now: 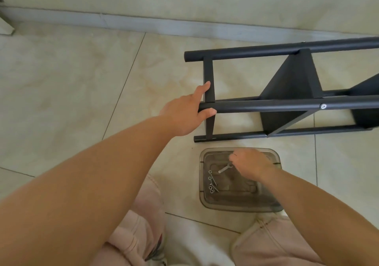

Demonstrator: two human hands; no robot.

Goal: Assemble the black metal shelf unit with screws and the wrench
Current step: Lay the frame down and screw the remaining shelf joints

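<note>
Soft, even daylight fills the scene and shadows are faint. Wide-angle distortion bends the edges. Focus is slightly soft throughout.

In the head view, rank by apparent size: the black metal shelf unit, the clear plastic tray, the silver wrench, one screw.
1. Black metal shelf unit
2. Clear plastic tray
3. Silver wrench
4. Screw

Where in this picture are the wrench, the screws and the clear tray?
wrench (pixel 225 168): head view, on its silver shaft, below the right hand.
screws (pixel 211 184): head view, on the row of them at the tray's left side.
clear tray (pixel 235 207): head view, on its near rim.
</note>
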